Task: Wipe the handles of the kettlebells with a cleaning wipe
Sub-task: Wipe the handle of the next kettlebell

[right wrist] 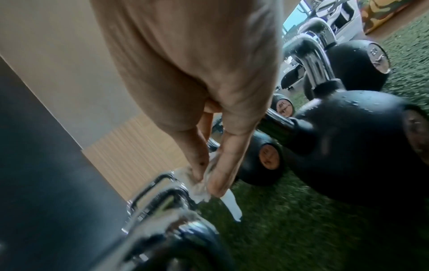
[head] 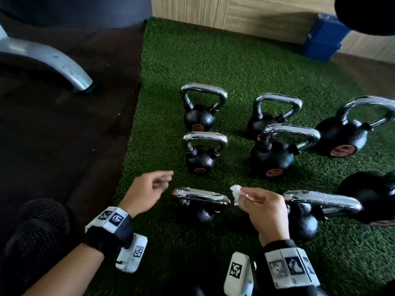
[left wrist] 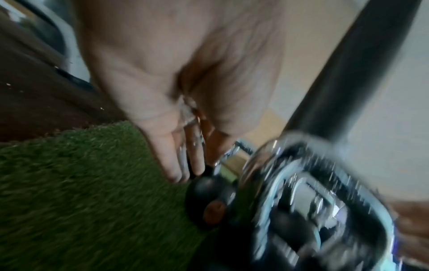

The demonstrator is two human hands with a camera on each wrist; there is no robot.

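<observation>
**Kettlebells standing on the turf, wipe held over the nearest handle**

Kettlebells are sitting in rows on a green turf mat [head: 245,60], black bodies under chrome handles. Nearest the person, the closest kettlebell [head: 201,202] is showing its chrome handle [head: 201,194] between the two hands. The right hand [head: 265,208] is pinching a crumpled white cleaning wipe [head: 236,194] between thumb and fingertips, holding it just beside the right end of that handle; whether wipe and chrome are touching cannot be told. The left hand [head: 147,189] is hovering just left of the handle, holding nothing, fingers loosely curled and lying together. Another kettlebell [head: 305,214] is standing right of the right hand. Farther out, two more rows are standing on the turf. Beyond them, a blue box [head: 322,39] is sitting against a wood-panelled wall [head: 213,9], and a curved metal leg [head: 53,58] is resting on the dark floor at left.
</observation>
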